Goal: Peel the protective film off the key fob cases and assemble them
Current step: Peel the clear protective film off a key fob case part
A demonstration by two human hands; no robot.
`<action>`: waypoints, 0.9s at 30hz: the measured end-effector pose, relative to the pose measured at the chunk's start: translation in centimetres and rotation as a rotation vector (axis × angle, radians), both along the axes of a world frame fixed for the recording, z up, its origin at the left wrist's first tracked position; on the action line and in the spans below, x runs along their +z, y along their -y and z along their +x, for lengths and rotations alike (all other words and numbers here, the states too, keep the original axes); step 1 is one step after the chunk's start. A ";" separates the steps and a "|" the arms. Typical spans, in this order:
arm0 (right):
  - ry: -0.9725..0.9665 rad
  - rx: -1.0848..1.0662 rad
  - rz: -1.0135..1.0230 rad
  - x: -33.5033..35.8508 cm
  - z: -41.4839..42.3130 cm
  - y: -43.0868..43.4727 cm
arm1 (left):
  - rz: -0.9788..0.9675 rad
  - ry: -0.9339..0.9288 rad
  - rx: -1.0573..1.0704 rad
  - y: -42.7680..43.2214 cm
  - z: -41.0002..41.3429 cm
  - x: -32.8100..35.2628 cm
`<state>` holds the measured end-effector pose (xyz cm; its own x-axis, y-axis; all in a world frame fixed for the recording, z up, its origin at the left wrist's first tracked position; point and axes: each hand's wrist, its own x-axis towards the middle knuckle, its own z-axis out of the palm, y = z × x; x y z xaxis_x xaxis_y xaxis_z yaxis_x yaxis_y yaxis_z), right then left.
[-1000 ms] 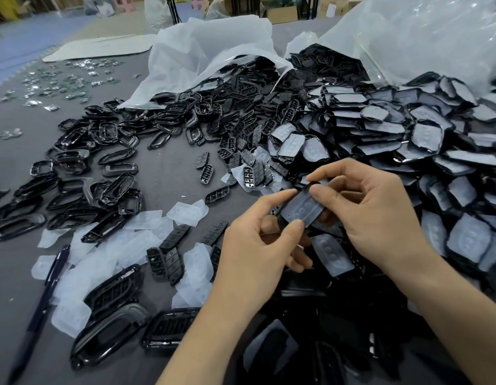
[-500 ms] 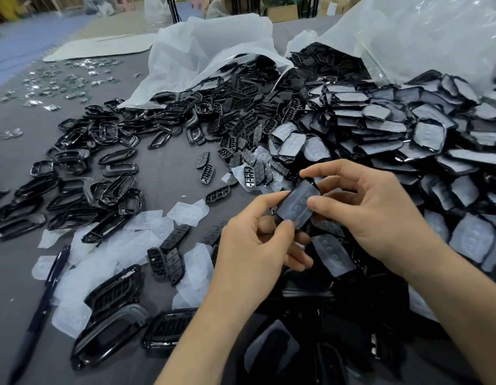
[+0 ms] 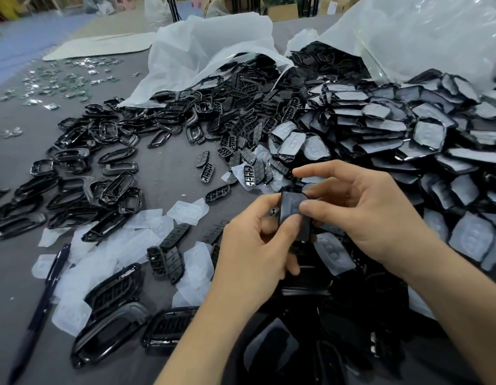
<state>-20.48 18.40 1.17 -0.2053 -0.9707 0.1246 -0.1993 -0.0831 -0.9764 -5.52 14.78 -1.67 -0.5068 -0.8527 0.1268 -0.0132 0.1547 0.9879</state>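
Counted: one key fob case (image 3: 291, 209) in hand, two plastic bags (image 3: 208, 51), one pen (image 3: 42, 304); piled filmed cases (image 3: 408, 134) and peeled films (image 3: 135, 240) too many to count. Gripped by left hand (image 3: 252, 251) from below, pinched by right hand (image 3: 363, 215) at right edge, above table (image 3: 169, 176) centre. Hidden at lower end behind left fingers. Long axis near upright, filmed face toward camera.

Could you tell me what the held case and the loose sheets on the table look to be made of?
The case: likely hard black plastic, its face dulled by a greyish film. The sheets: thin translucent whitish plastic film, limp, with pressed button bumps.
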 end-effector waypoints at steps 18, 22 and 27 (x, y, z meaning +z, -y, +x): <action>0.643 -0.028 0.078 -0.1 2.8 -0.5 | -0.419 0.077 0.180 -1.7 -0.9 -0.4; 0.783 0.036 0.179 0.1 3.0 -0.7 | -0.511 0.085 0.247 -1.9 -1.2 -0.5; 0.919 0.083 0.183 0.2 3.2 -0.8 | -0.591 0.078 0.314 -1.9 -1.2 -0.4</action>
